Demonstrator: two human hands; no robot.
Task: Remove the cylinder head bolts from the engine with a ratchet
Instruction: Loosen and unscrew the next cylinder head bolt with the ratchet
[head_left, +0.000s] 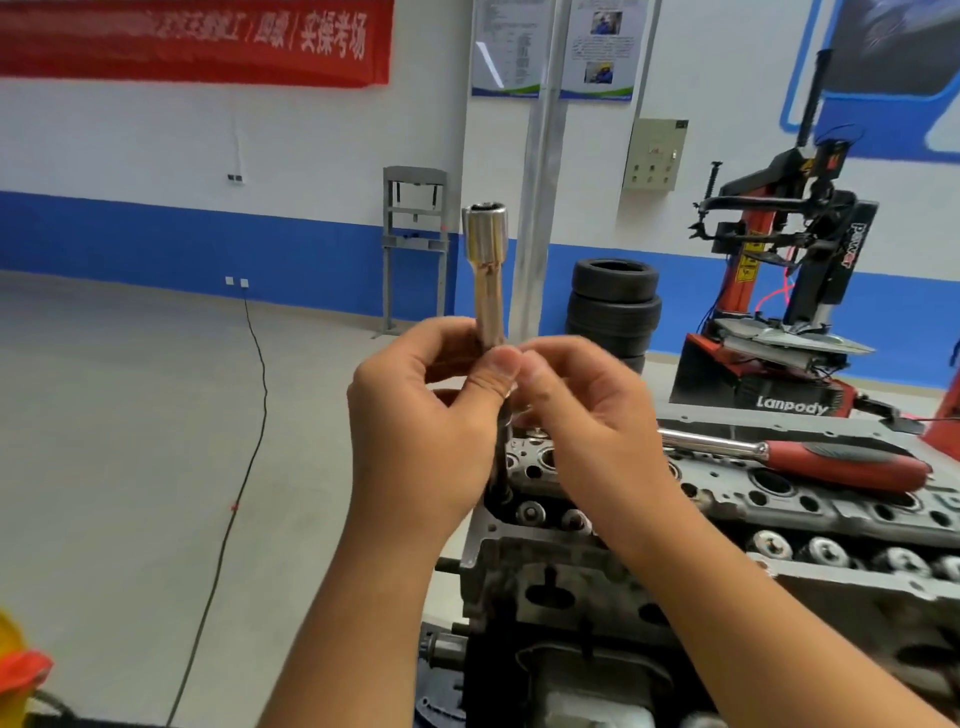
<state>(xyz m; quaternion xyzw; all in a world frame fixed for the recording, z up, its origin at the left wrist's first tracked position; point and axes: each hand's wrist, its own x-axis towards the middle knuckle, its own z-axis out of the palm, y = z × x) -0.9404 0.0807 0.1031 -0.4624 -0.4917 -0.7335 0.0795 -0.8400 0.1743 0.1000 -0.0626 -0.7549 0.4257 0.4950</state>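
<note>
My left hand (421, 415) grips a long silver socket (485, 260) held upright, open end up, above the left end of the engine's cylinder head (727, 499). A dark rod (501, 457), perhaps a bolt shank or an extension, hangs below my fingers toward the head. My right hand (587, 410) pinches at the socket's lower end, its fingertips touching my left thumb. The ratchet (810, 457), chrome shaft with a red and black handle, lies flat on top of the cylinder head to the right, untouched.
A red tyre changer (779, 291) stands behind the engine at the right, with stacked tyres (613, 306) next to it. A grey press frame (415, 244) stands by the blue-banded wall. A black cable (249, 415) trails across the floor at the left.
</note>
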